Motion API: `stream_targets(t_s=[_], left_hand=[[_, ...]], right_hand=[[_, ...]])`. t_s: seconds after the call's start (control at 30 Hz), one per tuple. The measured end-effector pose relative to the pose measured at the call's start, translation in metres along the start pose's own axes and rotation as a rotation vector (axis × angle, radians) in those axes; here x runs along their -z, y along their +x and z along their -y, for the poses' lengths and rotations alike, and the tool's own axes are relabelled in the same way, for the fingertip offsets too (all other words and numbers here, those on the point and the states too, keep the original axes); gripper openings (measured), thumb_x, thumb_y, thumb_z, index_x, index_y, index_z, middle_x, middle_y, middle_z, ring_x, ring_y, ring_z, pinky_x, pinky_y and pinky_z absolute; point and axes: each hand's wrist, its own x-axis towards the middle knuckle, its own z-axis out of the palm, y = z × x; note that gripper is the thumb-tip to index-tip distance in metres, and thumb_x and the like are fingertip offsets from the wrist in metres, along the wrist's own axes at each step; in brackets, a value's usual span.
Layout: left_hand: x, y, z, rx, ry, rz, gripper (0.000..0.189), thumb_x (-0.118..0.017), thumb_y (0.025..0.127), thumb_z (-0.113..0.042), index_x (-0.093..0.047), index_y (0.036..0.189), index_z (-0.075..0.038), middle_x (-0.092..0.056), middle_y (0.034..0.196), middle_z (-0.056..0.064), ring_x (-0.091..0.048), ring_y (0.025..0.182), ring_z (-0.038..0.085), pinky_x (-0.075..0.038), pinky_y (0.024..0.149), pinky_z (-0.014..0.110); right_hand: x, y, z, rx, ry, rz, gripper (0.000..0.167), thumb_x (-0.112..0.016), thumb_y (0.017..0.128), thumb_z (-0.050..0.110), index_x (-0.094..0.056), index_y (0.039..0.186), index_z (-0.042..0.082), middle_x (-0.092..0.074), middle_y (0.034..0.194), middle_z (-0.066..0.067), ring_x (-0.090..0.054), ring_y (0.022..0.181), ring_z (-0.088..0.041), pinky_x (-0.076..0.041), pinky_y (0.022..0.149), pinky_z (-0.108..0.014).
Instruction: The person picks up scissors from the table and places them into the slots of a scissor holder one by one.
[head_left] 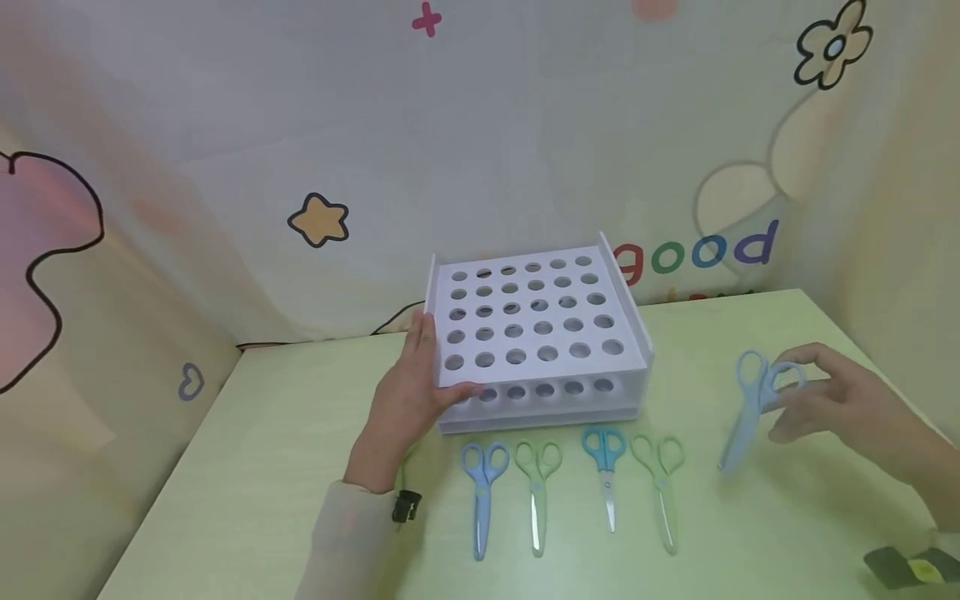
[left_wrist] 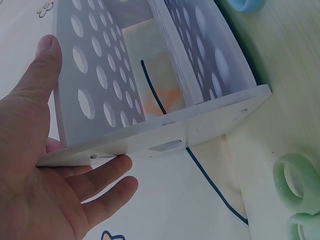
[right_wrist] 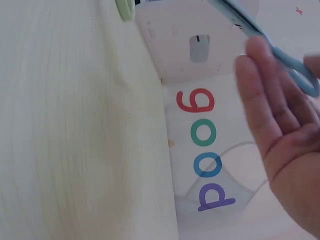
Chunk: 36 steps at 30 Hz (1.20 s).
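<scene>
My left hand (head_left: 401, 392) grips a white rack (head_left: 558, 372) with rows of round holes by its left side panel. In the left wrist view, the thumb lies along the top board and the fingers reach beneath the panel (left_wrist: 215, 117). Off to the right, my right hand (head_left: 847, 408) holds light blue scissors (head_left: 742, 433) by the handle loops, blades downward above the table. Before the rack lie blue scissors (head_left: 482, 508), green scissors (head_left: 537, 500), turquoise-handled scissors (head_left: 606, 471) and a second green pair (head_left: 663, 500), handles toward the rack.
The pale green table (head_left: 270, 433) ends at a patterned cloth backdrop (head_left: 487, 125) just behind the rack. A small black object (head_left: 406, 506) is beside my left wrist.
</scene>
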Motion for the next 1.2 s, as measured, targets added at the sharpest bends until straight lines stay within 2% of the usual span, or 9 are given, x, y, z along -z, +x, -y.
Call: stream_targets(t_s=[0.13, 0.3, 0.43, 0.67, 0.8, 0.93, 1.07, 1.13, 1.2], left_hand=[[0.001, 0.0, -0.001, 0.003, 0.003, 0.003, 0.123, -0.085, 0.078, -0.049, -0.006, 0.161, -0.003, -0.001, 0.168, 0.012, -0.048, 0.133, 0.035, -0.05, 0.086, 0.043], [0.001, 0.002, -0.003, 0.014, 0.015, 0.012, 0.123, -0.084, 0.079, -0.05, -0.007, 0.161, -0.003, -0.001, 0.168, 0.012, -0.052, 0.128, 0.036, -0.051, 0.084, 0.043], [0.0, 0.002, -0.002, 0.014, 0.02, 0.015, 0.123, -0.084, 0.078, -0.051, -0.007, 0.161, -0.003, -0.002, 0.168, 0.012, -0.051, 0.13, 0.035, -0.051, 0.087, 0.043], [0.001, 0.002, -0.001, 0.009, 0.026, 0.009, 0.123, -0.084, 0.078, -0.052, -0.008, 0.161, -0.002, -0.004, 0.168, 0.014, -0.05, 0.131, 0.035, -0.051, 0.085, 0.043], [0.001, 0.002, -0.002, 0.025, 0.044, 0.012, 0.123, -0.082, 0.079, -0.056, -0.007, 0.161, -0.003, -0.004, 0.168, 0.014, -0.055, 0.124, 0.032, -0.051, 0.078, 0.04], [0.001, 0.002, -0.004, 0.036, 0.068, 0.007, 0.125, -0.079, 0.079, -0.06, -0.006, 0.161, -0.002, -0.005, 0.168, 0.013, -0.062, 0.104, 0.027, -0.049, 0.067, 0.034], [0.001, 0.003, -0.005, 0.037, 0.063, -0.013, 0.125, -0.081, 0.078, -0.059, -0.007, 0.162, -0.002, -0.013, 0.167, 0.013, -0.059, 0.082, 0.024, -0.046, 0.061, 0.031], [0.001, 0.003, -0.005, 0.042, 0.062, -0.017, 0.125, -0.081, 0.077, -0.058, -0.008, 0.161, -0.002, -0.015, 0.166, 0.012, -0.058, 0.078, 0.024, -0.045, 0.059, 0.031], [0.0, 0.002, -0.006, 0.051, 0.064, -0.014, 0.124, -0.081, 0.077, -0.058, -0.009, 0.161, -0.002, -0.014, 0.166, 0.014, -0.058, 0.08, 0.024, -0.046, 0.06, 0.032]], right_hand=[[-0.002, 0.0, 0.01, 0.048, 0.03, -0.074, 0.023, -0.043, 0.107, -0.003, -0.06, 0.115, 0.01, -0.073, 0.079, -0.016, -0.073, 0.068, -0.03, -0.056, 0.07, -0.028], [-0.006, -0.002, 0.018, 0.026, -0.036, -0.087, 0.024, -0.044, 0.107, 0.0, -0.066, 0.109, 0.007, -0.074, 0.086, -0.008, -0.072, 0.066, -0.027, -0.054, 0.069, -0.025], [-0.01, 0.0, 0.024, 0.026, -0.077, -0.114, 0.02, -0.048, 0.106, 0.001, -0.067, 0.111, 0.006, -0.074, 0.087, -0.005, -0.072, 0.066, -0.024, -0.054, 0.069, -0.023], [-0.013, 0.009, 0.035, -0.011, -0.102, -0.22, 0.018, -0.054, 0.106, 0.009, -0.065, 0.117, 0.0, -0.074, 0.094, 0.001, -0.073, 0.071, -0.023, -0.053, 0.071, -0.02], [-0.016, 0.014, 0.04, 0.018, -0.009, -0.276, 0.02, -0.056, 0.103, 0.004, -0.065, 0.118, -0.005, -0.075, 0.096, 0.001, -0.074, 0.075, -0.019, -0.054, 0.073, -0.021], [-0.018, 0.018, 0.047, 0.07, 0.14, -0.295, 0.02, -0.058, 0.101, -0.001, -0.067, 0.118, -0.007, -0.076, 0.098, 0.0, -0.074, 0.078, -0.015, -0.053, 0.076, -0.02], [-0.021, 0.023, 0.055, 0.194, 0.306, -0.32, 0.021, -0.056, 0.099, -0.008, -0.065, 0.118, -0.012, -0.076, 0.101, -0.005, -0.074, 0.078, -0.017, -0.053, 0.078, -0.022], [-0.022, 0.027, 0.059, 0.287, 0.41, -0.314, 0.023, -0.052, 0.099, -0.014, -0.062, 0.119, -0.017, -0.075, 0.103, -0.01, -0.075, 0.078, -0.02, -0.054, 0.077, -0.026], [-0.023, 0.031, 0.063, 0.376, 0.492, -0.294, 0.025, -0.047, 0.098, -0.019, -0.058, 0.12, -0.022, -0.074, 0.106, -0.015, -0.074, 0.08, -0.022, -0.054, 0.077, -0.03]])
